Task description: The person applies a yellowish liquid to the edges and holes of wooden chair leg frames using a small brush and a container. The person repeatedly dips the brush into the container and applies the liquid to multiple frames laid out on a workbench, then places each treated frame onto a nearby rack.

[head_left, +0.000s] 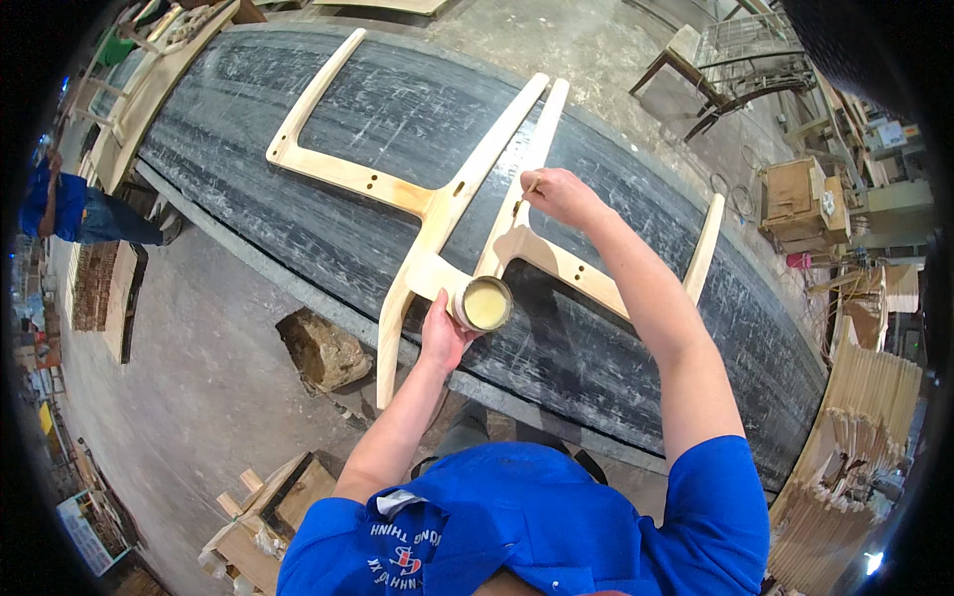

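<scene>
I've got the left hand (444, 336) clamped round a cup (461, 306) of yellowish liquid (487, 305); apart from it, the right hand (564, 199) pinches a thin stick (534, 185) at the right wooden frame (576, 273), on the dark table (591, 392).

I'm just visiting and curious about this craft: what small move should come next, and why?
Probably work the thin tool around the dark slot in the wooden frame: the right hand holds it right by that slot, and the left hand holds a round container of pale yellow liquid nearby.
</scene>
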A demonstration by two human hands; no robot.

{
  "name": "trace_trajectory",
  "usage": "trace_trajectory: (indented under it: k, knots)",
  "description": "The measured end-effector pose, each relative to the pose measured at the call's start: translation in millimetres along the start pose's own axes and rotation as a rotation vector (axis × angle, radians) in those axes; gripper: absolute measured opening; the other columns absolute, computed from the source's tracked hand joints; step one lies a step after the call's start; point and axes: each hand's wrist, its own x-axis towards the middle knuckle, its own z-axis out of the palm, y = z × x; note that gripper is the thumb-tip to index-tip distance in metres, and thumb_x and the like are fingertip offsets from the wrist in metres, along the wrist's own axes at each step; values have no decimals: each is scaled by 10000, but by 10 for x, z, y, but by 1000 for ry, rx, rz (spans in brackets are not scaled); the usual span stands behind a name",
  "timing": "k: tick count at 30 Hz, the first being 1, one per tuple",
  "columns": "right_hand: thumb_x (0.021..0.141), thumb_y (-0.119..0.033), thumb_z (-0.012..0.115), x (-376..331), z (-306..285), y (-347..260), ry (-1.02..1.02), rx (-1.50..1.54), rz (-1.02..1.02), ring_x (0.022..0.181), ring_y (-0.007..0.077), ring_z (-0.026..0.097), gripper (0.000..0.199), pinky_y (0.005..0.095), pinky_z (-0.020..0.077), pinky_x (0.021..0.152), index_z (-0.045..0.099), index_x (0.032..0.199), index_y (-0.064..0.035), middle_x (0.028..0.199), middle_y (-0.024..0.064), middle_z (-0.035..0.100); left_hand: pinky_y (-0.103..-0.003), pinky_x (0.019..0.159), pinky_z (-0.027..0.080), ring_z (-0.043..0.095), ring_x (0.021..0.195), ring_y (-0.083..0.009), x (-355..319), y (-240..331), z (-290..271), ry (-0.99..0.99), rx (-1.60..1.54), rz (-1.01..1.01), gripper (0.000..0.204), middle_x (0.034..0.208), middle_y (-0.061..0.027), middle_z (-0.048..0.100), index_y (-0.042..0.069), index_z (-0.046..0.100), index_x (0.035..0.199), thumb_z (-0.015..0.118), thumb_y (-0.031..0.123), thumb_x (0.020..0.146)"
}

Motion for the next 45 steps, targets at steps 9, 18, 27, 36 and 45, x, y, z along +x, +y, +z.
trace_trajectory:
  k: [9, 18, 27, 36, 45]
  knots:
    - [835, -103, 595, -861, -223, -327, 306, 371, 86, 743, 211, 620, 96, 298, 480, 655, 603, 889, -25, 799, 112, 626, -476, 864, 467, 511, 1111, -238, 115, -51, 207, 66, 119, 270, 395, 1241, -111, 479, 40, 387, 1238, 376, 336, 976]
    - [895, -181, 574, -1899, -75, -663, 571, 635, 283, 594, 101, 594, 190, 230, 465, 533, 555, 824, -5, 668, 58, 610, -389, 766, 503, 585, 935, -188, -70, -465, 734, 35, 304, 385, 340, 1094, -72, 576, 67, 477, 1163, 433, 337, 962]
    - [897, -173, 569, -2543, -31, -421, 692, 1628, 540, 648, 144, 597, 134, 276, 500, 604, 517, 856, -55, 775, 98, 621, -435, 794, 530, 551, 1031, -214, -339, -772, 1053, -54, 187, 372, 337, 1176, -77, 516, 101, 410, 1233, 367, 318, 979]
    - [870, -117, 585, -2780, 9, -359, 834, 1639, 600, 659, 148, 591, 77, 283, 495, 604, 541, 845, -60, 762, 77, 612, -448, 795, 528, 544, 1044, -239, -204, -1000, 1207, -100, 95, 340, 354, 1192, -93, 489, 93, 399, 1231, 363, 335, 977]
    - [899, -203, 578, -2663, 65, -198, 931, 1546, 639, 576, 148, 577, 194, 283, 483, 518, 487, 791, -71, 708, 84, 593, -471, 787, 522, 544, 1034, -246, 117, -1125, 1146, -70, 40, 287, 352, 1187, -103, 485, 82, 380, 1233, 373, 320, 973]
